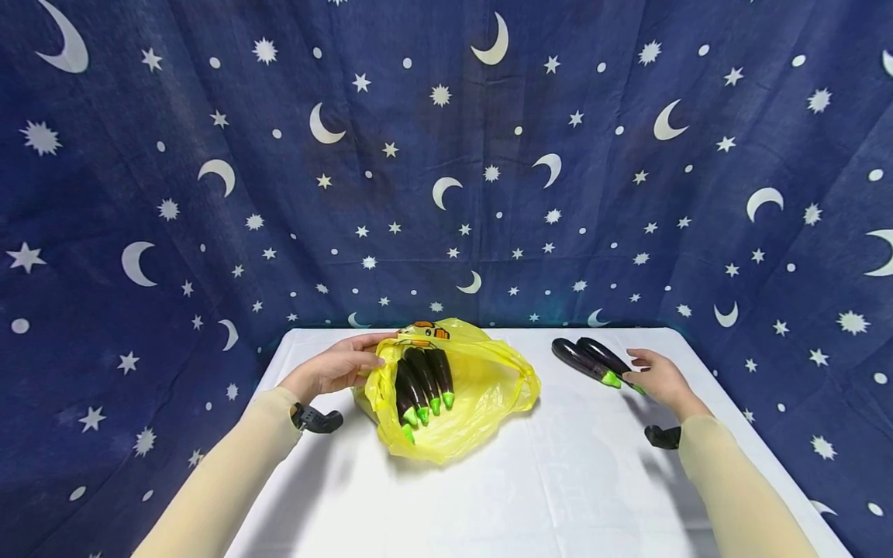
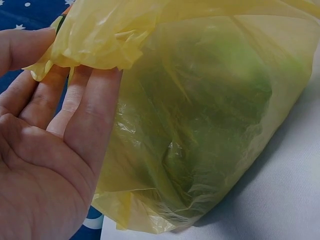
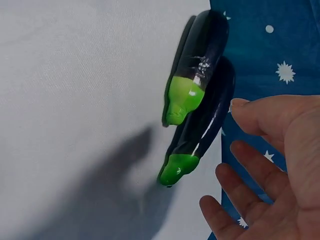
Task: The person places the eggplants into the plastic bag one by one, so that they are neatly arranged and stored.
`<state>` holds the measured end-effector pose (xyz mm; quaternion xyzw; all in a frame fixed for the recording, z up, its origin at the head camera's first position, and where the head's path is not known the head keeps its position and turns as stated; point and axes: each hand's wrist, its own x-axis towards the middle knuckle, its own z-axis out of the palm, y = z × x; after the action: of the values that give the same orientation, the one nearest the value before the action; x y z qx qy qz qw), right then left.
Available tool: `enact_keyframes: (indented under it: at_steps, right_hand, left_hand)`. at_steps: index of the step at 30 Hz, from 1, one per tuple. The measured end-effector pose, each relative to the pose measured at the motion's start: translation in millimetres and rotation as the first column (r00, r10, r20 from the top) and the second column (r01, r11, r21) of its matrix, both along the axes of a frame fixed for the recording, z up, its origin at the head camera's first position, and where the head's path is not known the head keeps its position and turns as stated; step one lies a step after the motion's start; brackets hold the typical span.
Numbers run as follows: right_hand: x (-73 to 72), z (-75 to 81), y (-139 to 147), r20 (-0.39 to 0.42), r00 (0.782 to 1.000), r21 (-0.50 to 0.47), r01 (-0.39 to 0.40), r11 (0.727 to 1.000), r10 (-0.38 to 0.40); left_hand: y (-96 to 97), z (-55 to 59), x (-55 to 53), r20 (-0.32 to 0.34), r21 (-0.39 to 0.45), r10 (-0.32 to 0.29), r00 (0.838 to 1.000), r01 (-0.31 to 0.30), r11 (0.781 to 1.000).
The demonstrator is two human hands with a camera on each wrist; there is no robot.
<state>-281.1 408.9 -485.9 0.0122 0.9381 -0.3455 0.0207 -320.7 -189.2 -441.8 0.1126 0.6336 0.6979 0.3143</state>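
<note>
My left hand (image 1: 342, 363) pinches the rim of a yellow plastic bag (image 1: 498, 387), thumb on one side and fingers on the other. The bag lies on its side with its mouth spread toward me. Several dark eggplants (image 1: 423, 376) with green stem ends rest inside; the left wrist view shows them only dimly through the film (image 2: 200, 125). On the right, two more eggplants (image 1: 579, 361) (image 3: 212, 115) lie side by side on the table. My right hand (image 1: 661, 378) hovers beside their stem ends, fingers apart and holding nothing (image 3: 295, 170).
A white-covered table (image 1: 544, 480) carries everything. Behind it and along both sides hangs a dark blue cloth (image 1: 391, 186) with moons and stars. Black bands (image 1: 317, 420) sit on both wrists.
</note>
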Motion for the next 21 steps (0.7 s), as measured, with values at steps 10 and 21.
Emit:
enact_keyframes:
  at_steps: [10,21]
  right_hand:
    - [-22.2,-6.2,8,0.019,1.000,0.019,-0.015,1.000,0.015]
    - [-34.0,-15.5,5,-0.019,1.000,0.116,-0.015,0.993,0.017]
  left_hand:
    - [1.7,-0.2,0.5,0.015,0.002,0.018,1.000,-0.018,1.000]
    - [3.3,-0.8,0.3,0.006,-0.003,0.003,1.000,-0.003,1.000]
